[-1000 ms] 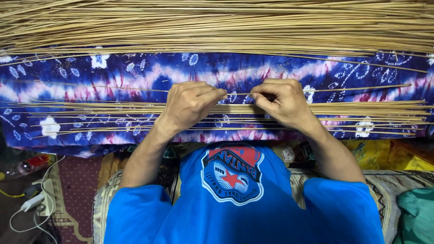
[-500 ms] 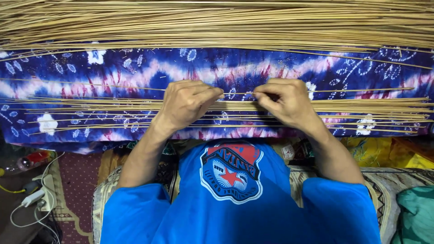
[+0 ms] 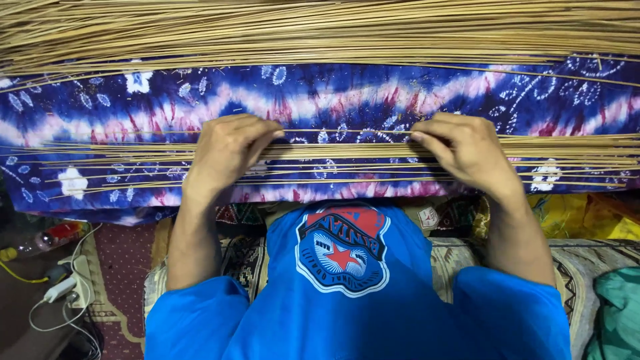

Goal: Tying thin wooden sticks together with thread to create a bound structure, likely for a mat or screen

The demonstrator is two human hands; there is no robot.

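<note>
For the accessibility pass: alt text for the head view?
Two bare hands, left hand and right hand, press on thin straw-coloured sticks lying across a blue tie-dyed cloth. A thick pile of sticks lies beyond.

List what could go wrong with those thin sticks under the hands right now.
1. Both the left hand and right hand press on loose thin sticks; hard pressure might snap them.
2. They lie on draped tie-dye cloth, so some may roll off its near edge.
</note>
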